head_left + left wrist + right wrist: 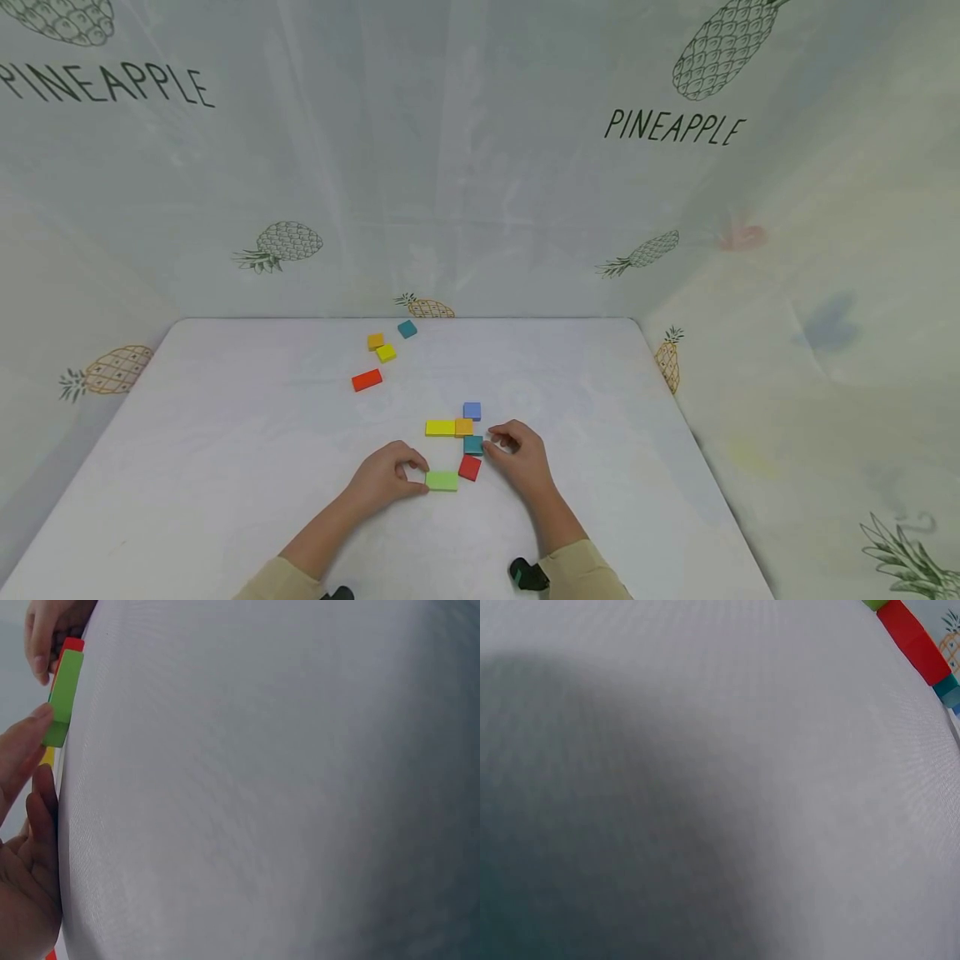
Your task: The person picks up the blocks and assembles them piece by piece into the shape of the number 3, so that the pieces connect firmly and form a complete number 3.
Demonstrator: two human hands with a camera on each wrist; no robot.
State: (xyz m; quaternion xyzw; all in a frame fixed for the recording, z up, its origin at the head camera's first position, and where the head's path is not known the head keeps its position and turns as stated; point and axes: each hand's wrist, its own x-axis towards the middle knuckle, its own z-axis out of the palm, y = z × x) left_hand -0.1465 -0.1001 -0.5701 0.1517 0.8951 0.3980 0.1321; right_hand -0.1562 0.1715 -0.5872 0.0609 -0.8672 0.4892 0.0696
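The light-green block (444, 481) lay on the desk (637, 467), its left end pinched between the left hand's (385, 477) thumb and forefinger. The red block (469, 467), slightly turned, sat just beside its other end. The right hand's (522, 457) fingers stood a little apart near the teal block (473, 445); contact could not be told. Only the wrist views showed the blocks' side faces; the head view showed open room between the hands and the desk's side edges.

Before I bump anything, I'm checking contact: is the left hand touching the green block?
Touching: in the head view, the left hand pinches the green block by one end.
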